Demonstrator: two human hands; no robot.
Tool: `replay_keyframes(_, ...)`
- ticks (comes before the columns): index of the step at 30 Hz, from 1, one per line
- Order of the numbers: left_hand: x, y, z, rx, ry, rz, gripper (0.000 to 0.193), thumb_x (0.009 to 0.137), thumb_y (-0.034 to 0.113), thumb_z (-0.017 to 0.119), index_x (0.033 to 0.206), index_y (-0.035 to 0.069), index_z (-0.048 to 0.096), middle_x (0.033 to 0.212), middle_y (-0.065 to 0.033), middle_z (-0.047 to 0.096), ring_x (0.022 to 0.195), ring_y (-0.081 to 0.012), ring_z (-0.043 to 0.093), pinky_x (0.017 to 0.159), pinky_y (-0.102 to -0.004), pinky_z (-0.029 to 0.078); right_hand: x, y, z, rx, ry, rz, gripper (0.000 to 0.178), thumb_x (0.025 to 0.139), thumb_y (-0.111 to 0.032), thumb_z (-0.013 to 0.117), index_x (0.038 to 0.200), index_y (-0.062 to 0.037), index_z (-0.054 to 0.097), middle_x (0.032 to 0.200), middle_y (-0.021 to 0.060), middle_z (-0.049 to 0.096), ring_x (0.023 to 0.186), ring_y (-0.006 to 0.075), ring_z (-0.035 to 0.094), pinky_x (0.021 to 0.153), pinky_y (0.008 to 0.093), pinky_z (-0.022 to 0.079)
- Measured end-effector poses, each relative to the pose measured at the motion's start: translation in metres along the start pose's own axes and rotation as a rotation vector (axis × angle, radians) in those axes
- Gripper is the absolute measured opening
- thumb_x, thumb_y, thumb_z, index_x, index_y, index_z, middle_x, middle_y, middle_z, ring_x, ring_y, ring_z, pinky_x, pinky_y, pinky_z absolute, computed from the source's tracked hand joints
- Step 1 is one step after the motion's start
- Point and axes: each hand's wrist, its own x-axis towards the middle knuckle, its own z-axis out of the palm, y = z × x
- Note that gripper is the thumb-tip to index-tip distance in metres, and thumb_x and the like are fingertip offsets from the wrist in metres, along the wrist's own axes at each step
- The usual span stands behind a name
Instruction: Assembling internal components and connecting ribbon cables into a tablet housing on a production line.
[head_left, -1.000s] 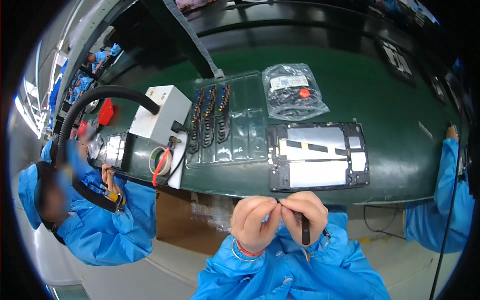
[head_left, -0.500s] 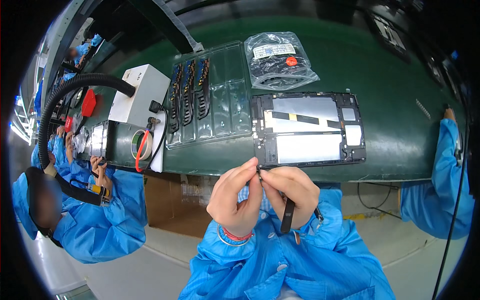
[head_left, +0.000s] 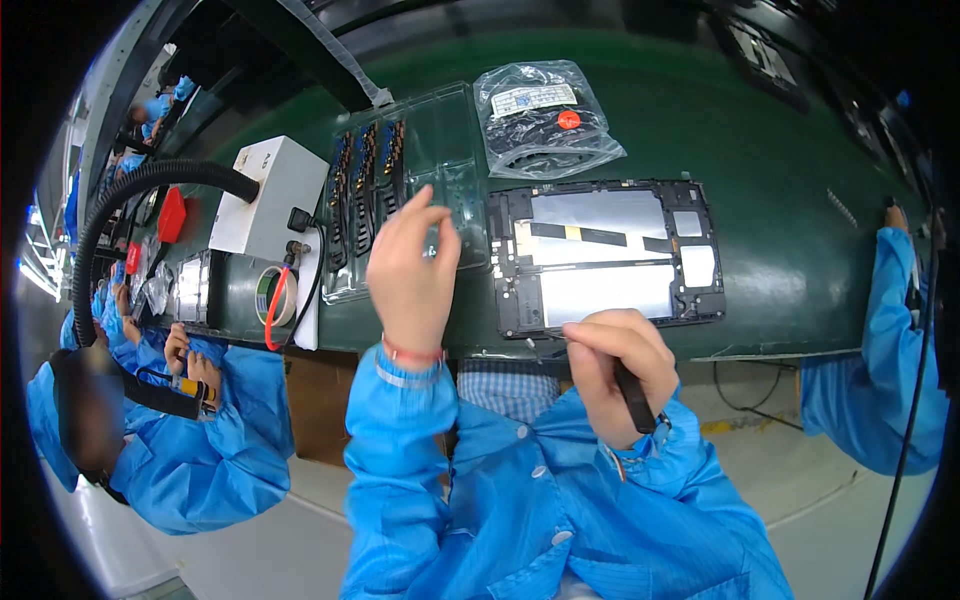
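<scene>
Left hand (head_left: 412, 268): fingers loosely spread, empty, reaching over the clear parts tray (head_left: 400, 185), which lies ahead-left, long axis running away from the person. Right hand (head_left: 618, 362): closed on black tweezers (head_left: 633, 395), at the near edge of the open tablet frame (head_left: 605, 255).

One tablet frame (head_left: 608, 255), one clear tray (head_left: 400, 180), one plastic bag (head_left: 545, 120), one white box (head_left: 268, 195), one tape roll (head_left: 275, 295) on the bench.

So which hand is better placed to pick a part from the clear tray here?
Left. The left hand is raised over the clear tray of small parts, fingers spread. The right hand sits at the near edge of the open tablet frame, gripping a dark tool.
</scene>
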Motion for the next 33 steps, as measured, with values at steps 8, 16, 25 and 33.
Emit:
replay_keyframes(8,0.000,-0.018,0.027,0.475,-0.265,0.191,0.010,0.074,0.014,0.064,0.081,0.009,0.068,0.119,-0.0056,0.054,0.107,-0.0223,0.051,0.094,-0.0465,0.035,0.003,0.003,-0.033,-0.123,0.057,-0.133,0.022,0.069,0.007,0.064,0.089,-0.0010,0.065,0.076,0.0099,0.061,0.063,0.0157,0.057,0.051,0.0234,0.042)
replay_keyframes(16,0.051,0.012,0.000,-0.066,-0.050,0.253,0.021,0.078,0.006,0.057,0.099,0.005,0.061,0.102,-0.0137,0.059,0.089,-0.0318,0.057,0.074,-0.0377,0.046,0.054,-0.004,-0.098,-0.602,0.038,-0.135,0.019,0.064,0.008,0.064,0.081,-0.0026,0.065,0.072,0.0067,0.056,0.060,0.0136,0.052,0.048,0.0238,0.037)
replay_keyframes(25,0.055,0.028,0.091,-0.346,-0.575,0.294,0.024,0.071,0.011,0.067,0.087,0.004,0.050,0.080,-0.0123,0.058,0.079,-0.0304,0.058,0.067,-0.0380,0.046,0.124,0.100,-0.061,-0.969,-0.402,-0.620,0.021,0.062,-0.010,0.065,0.083,-0.0119,0.063,0.078,-0.0005,0.055,0.059,0.0183,0.055,0.053,0.0300,0.045)
replay_keyframes(33,0.050,0.021,0.094,-0.360,-0.591,0.282,0.026,0.072,0.010,0.067,0.090,0.004,0.049,0.083,-0.0118,0.059,0.081,-0.0302,0.057,0.068,-0.0381,0.046,0.119,0.109,-0.056,-0.982,-0.509,-0.544,0.021,0.064,-0.010,0.064,0.085,-0.0100,0.064,0.077,-0.0006,0.055,0.059,0.0166,0.055,0.052,0.0290,0.042)
